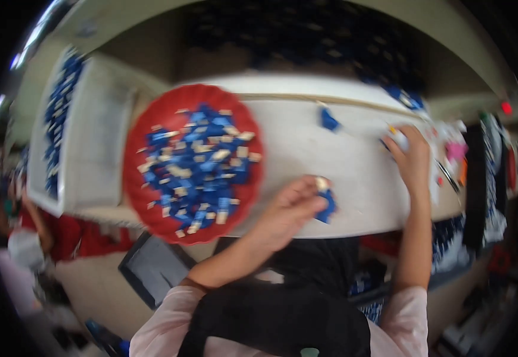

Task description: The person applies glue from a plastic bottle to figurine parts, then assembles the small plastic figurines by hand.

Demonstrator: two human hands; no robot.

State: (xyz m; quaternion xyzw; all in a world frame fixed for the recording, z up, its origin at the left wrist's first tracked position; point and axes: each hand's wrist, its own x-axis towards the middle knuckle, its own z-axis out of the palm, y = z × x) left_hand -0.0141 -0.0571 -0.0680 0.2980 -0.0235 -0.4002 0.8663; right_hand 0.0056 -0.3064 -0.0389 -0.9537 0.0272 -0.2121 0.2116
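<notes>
My left hand (294, 205) is closed over the near part of the white table, pinching a small blue piece with a cream end (325, 207). Farther right, the fingers of my right hand (410, 152) curl around a small white object with a yellow tip (398, 138); blur hides its exact kind. A similar blue piece (328, 120) lies by itself on the tabletop, beyond my left hand. To the left of that hand stands a red scalloped tray (137, 154) heaped with many such blue and cream pieces.
A white plastic bin (101, 131) with more blue pieces stands at the far left. Dark blue pieces (306, 35) are piled at the back, past the white table (366, 196). A pen-like tool (448, 175) and a pink item (456, 150) lie at the right edge. Another person's arm (38, 223) shows at left.
</notes>
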